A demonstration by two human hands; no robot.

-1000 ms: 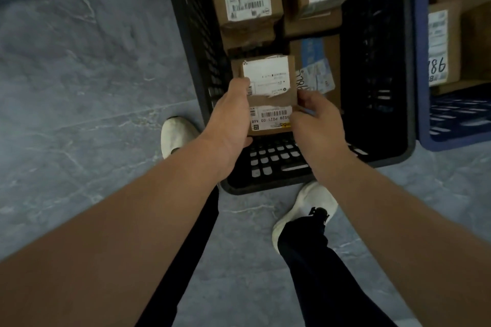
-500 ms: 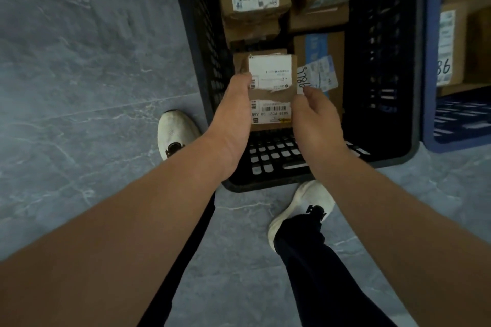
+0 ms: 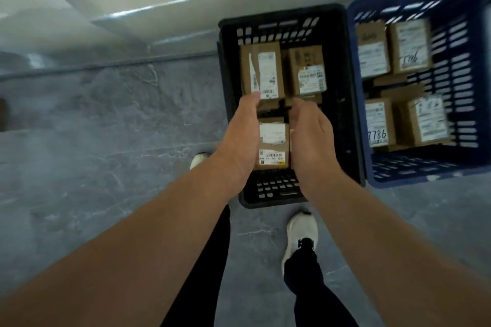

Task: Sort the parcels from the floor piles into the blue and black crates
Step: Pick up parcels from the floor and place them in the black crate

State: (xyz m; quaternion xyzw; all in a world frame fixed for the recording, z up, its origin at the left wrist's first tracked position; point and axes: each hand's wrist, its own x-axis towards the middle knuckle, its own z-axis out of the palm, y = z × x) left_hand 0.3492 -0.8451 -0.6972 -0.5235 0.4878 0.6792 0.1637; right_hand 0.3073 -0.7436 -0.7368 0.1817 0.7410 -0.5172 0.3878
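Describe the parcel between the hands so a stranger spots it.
Find the black crate, left of the blue crate. At its near end a brown parcel lies between the left hand and right hand. It is the nearest parcel in view, bearing two separate white labels.

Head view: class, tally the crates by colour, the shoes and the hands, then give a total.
Black crate: 1
Blue crate: 1
White shoes: 2 (left shoe, right shoe)
Hands: 2 (left hand, right hand)
Total: 6
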